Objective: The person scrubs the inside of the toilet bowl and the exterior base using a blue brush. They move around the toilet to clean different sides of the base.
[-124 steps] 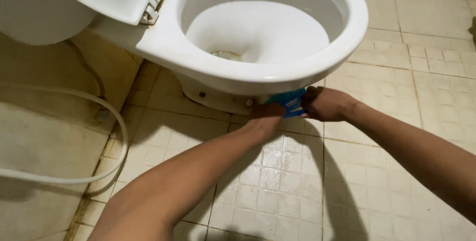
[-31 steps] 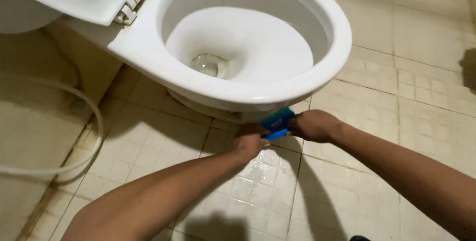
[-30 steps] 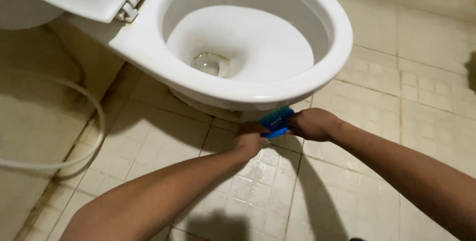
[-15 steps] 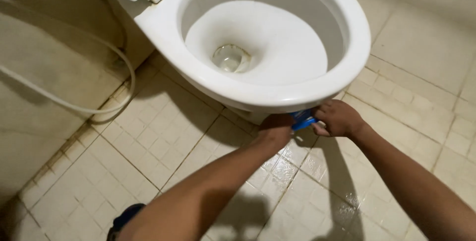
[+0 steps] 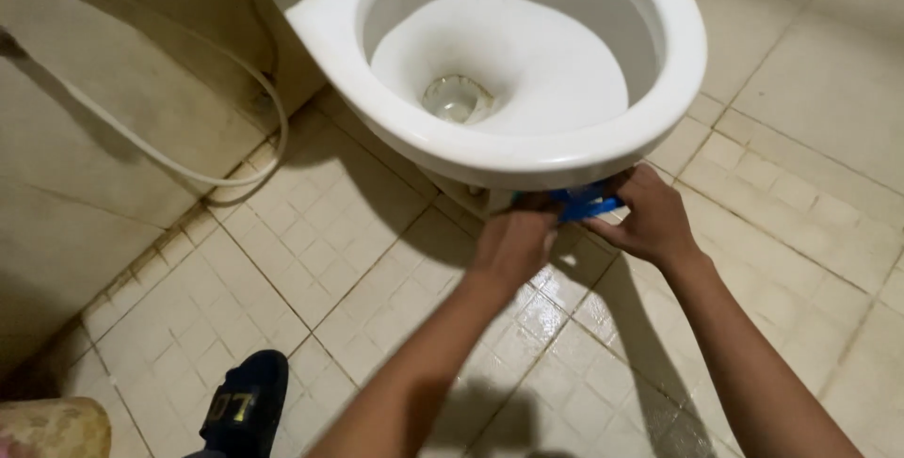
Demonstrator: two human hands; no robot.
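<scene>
- Toilet bowl (image 5: 527,152), white, stands on the tiled floor (image 5: 311,279); its glazed rim looks hard and slick, and is fixed in place.
- Hose (image 5: 179,161), pale, loops along the floor by the wall.
- Left hand (image 5: 513,246) curls closed just below the bowl's front edge, touching the blue thing.
- Right hand (image 5: 650,218) closes around the blue thing from the other side.
- Blue thing (image 5: 584,204), probably a light, stiff plastic brush or scrubber, sits tucked under the rim; it is best gripped along its body.
</scene>
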